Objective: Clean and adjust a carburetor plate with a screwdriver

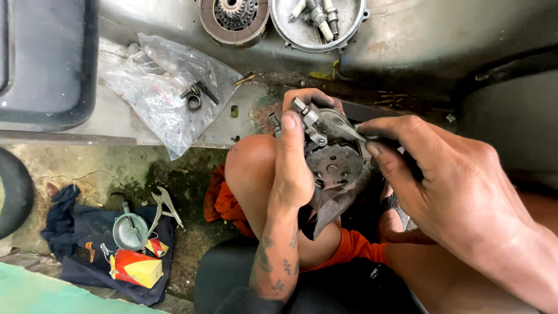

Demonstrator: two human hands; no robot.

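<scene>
Round grey metal engine part [334, 160] sits over the knee, gripped by left hand [293, 163], fingers wrapped round it. Right hand [447, 186] pinches a thin metal tool [349, 132] vs the part's top. Plastic bag [163, 87] w/ springs lies further left.

My left hand [293, 168] rises from a tattooed forearm beside my bent knee [250, 168], thumb laid straight up, fingers [308, 96] curled closed over the far side. My right hand [447, 186] enters from the lower right of that knee, palm down, thumb and forefinger pinched together toward the left hand.
</scene>
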